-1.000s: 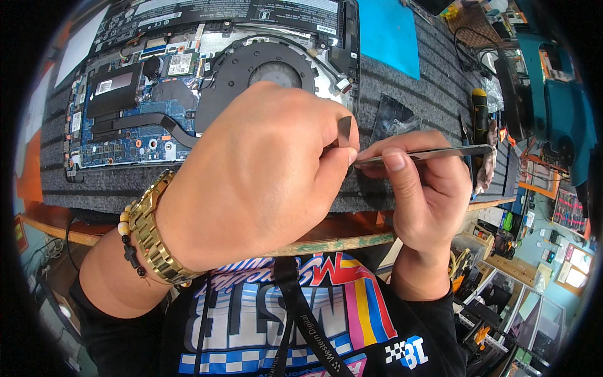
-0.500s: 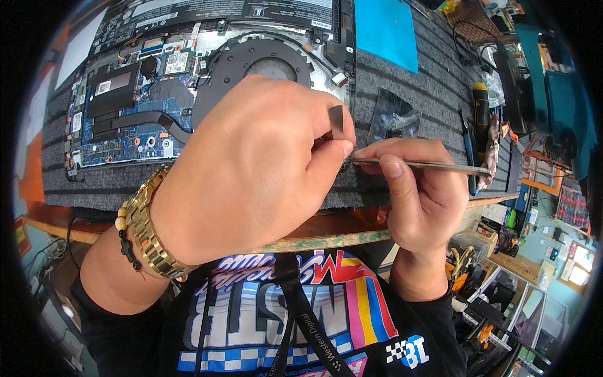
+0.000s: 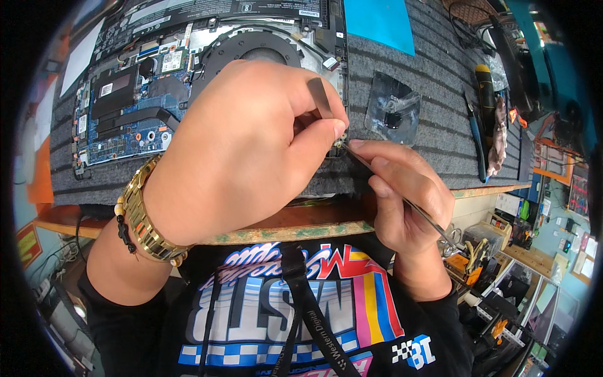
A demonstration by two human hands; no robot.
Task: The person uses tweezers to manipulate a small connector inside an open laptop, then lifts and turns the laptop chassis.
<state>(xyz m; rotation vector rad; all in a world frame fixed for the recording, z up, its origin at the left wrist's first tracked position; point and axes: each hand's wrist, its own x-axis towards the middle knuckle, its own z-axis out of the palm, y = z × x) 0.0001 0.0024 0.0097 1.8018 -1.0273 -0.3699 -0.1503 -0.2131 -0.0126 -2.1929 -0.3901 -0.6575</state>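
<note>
My left hand reaches over the lower right part of an opened laptop. Its fingers are closed on what look like metal tweezers, whose flat, dark end sticks up past the thumb; the tips are hidden. My right hand pinches a thin metal tool, slanting from the laptop's lower right corner back toward the wrist. The tool's front end meets the corner just below my left thumb, where a small fitting shows. My left hand partly covers the black cooling fan.
The laptop's black battery is at the top. A ridged grey mat lies underneath. To the right are a small clear packet, a blue sheet, blue-handled pliers and a yellow-black screwdriver. The wooden bench edge runs in front.
The right-hand tool has swung from nearly level to a steep slant, its rear end now lower. The tweezers in my left hand lean further left. The view has shifted slightly.
</note>
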